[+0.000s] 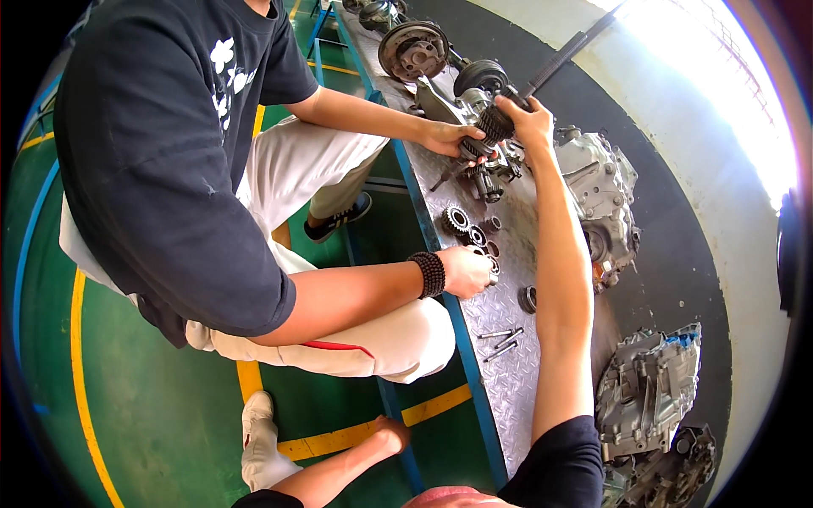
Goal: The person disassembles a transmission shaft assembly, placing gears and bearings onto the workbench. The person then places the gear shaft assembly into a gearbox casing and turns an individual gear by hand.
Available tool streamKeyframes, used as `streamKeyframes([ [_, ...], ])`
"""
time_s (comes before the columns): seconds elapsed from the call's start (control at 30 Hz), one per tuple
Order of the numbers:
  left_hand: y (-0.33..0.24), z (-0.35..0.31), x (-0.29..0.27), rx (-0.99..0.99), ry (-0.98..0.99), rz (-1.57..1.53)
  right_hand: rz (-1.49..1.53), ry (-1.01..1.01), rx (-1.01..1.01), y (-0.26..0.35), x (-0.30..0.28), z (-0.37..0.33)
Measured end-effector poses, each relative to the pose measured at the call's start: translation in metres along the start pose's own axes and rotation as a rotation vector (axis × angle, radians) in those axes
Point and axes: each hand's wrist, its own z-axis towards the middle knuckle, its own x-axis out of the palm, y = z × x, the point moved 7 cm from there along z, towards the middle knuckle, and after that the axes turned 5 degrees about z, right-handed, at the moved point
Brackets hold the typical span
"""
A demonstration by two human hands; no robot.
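My right hand [529,123] is closed round a gear shaft [495,123], a dark toothed cluster whose long rod slants up to the right. A co-worker's hand [456,138] grips the lower end of the same shaft from the left. Low in the view, my left hand [392,434] hangs beside the blue bench frame, its fingers turned out of sight. The co-worker's other hand [467,271], with a beaded bracelet at the wrist, is on small rings lying next to a loose gear [456,220].
The metal-topped bench [517,389] carries several pins [501,339] and a dark ring [528,299]. Grey gearbox casings [648,389] stand along the wall side. A brake drum assembly [413,51] lies at the far end. The seated co-worker's knee [428,339] juts toward the bench.
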Motion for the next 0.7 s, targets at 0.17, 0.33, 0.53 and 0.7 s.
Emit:
streamKeyframes([
  [0.17,0.001,-0.008,-0.006,0.006,-0.005,0.011,-0.028,-0.058,-0.008,0.035,-0.024,0.019],
  [0.33,0.002,-0.009,-0.009,0.042,0.04,0.024,-0.071,-0.039,0.002,0.061,-0.044,0.018],
  [0.53,0.013,0.017,0.007,0.059,-0.069,-0.016,-0.146,-0.186,-0.001,0.082,-0.064,0.05],
  [0.7,0.008,0.009,0.023,0.055,0.081,-0.002,-0.224,-0.345,-0.018,0.115,-0.085,0.073],
])
